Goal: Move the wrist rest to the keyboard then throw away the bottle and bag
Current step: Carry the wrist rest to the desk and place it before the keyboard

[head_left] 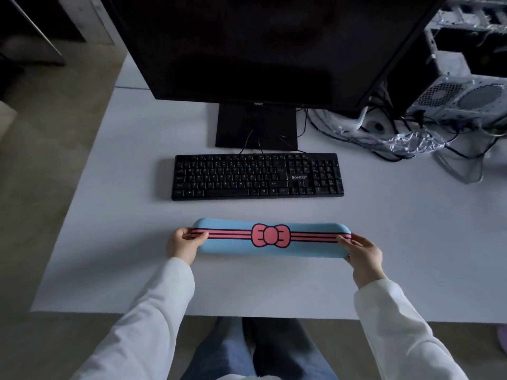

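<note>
- Your left hand (183, 244) and right hand (363, 256) pinch the ends of the long, rounded blue wrist rest (270, 238).
- It sits at 6 o'clock of the flat black keyboard (257, 176), apart, on the smooth white desk (123, 215).

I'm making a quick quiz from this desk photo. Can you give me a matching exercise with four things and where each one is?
Things:
1. wrist rest
2. keyboard
3. monitor
4. computer case

Places:
A. far right of the desk, among cables
B. held at both ends by the left hand and right hand
C. behind the keyboard, on a black stand
D. flat on the desk between wrist rest and monitor stand

Pairs: 1-B, 2-D, 3-C, 4-A
</note>
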